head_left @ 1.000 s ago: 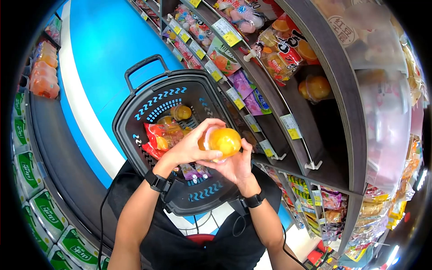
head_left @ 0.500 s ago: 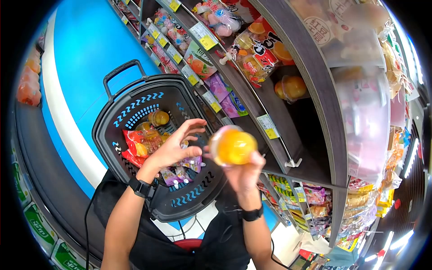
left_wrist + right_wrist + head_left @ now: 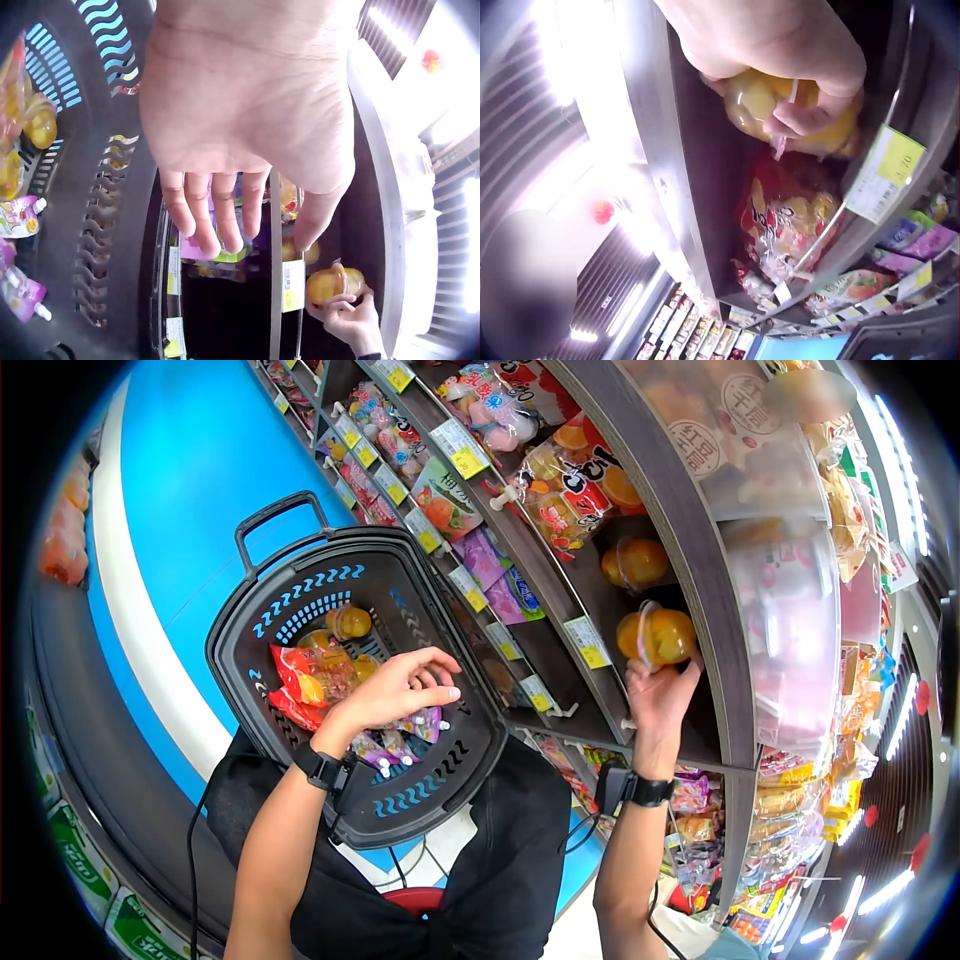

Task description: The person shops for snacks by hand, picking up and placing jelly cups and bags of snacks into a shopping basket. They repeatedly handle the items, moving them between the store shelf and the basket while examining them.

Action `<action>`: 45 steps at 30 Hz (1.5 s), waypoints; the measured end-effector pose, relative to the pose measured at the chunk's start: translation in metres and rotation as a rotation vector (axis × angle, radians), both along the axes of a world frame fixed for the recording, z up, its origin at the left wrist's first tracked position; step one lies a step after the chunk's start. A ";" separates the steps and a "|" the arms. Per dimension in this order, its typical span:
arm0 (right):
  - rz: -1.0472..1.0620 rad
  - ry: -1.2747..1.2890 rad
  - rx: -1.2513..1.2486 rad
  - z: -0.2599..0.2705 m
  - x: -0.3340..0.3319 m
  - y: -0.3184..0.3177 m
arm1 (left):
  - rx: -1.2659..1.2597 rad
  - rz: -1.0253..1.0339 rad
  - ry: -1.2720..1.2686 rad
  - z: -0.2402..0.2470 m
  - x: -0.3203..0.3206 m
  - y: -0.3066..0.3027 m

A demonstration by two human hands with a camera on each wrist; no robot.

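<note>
Head view: the cup (image 3: 660,637), clear with orange-yellow jelly inside, is up at about 2 o'clock in the frame, inside a dark bay of the shelf (image 3: 712,710). The right hand (image 3: 658,700) grips it from its 6 o'clock side with the arm stretched upward. In the right wrist view the fingers (image 3: 814,112) are clamped round the cup (image 3: 765,101), which is close above the shelf's front edge.

A second cup (image 3: 635,563) stands in the same bay at the held cup's 11 o'clock. It is near, but whether they touch cannot be told. A yellow tag (image 3: 590,643) hangs on the shelf rail at the cup's 9 o'clock.

Further toward 9 o'clock and well apart, the left hand (image 3: 395,688) hovers over the basket (image 3: 300,575) and holds nothing. The left wrist view shows its palm bare, with the fingers (image 3: 214,217) loose and slightly apart. Under it in the basket lie a red bag (image 3: 310,675) and some pouches (image 3: 400,735). Blue floor (image 3: 200,450) shows at the basket's 12 o'clock.
</note>
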State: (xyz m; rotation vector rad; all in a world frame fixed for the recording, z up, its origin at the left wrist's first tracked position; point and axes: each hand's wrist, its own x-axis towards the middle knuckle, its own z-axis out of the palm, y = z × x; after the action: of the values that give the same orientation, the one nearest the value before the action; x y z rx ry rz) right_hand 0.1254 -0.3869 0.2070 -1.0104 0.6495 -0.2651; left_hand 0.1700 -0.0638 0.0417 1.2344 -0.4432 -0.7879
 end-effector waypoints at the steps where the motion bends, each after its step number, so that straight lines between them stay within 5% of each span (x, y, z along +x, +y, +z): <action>1: -0.036 -0.035 0.002 -0.002 0.005 -0.010 | -0.010 0.015 -0.002 -0.002 -0.002 -0.002; 5: -0.187 0.058 -0.042 -0.017 0.031 -0.036 | 0.048 -0.030 -0.017 0.005 0.002 -0.001; 9: -0.141 0.104 -0.204 -0.034 0.040 -0.048 | 0.020 -0.001 -0.007 0.000 0.003 -0.001; 21: -0.166 0.124 -0.106 -0.042 0.051 -0.063 | 0.088 -0.065 -0.021 0.005 0.001 -0.001; 45: -0.140 0.168 -0.359 -0.046 0.054 -0.078 | 0.109 -0.058 -0.062 -0.004 -0.001 -0.001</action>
State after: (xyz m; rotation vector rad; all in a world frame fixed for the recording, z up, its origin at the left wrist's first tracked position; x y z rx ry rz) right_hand 0.1798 -0.4651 0.1609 -1.3422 0.8458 -0.4339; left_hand 0.1693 -0.0647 0.0375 1.3546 -0.4934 -0.8335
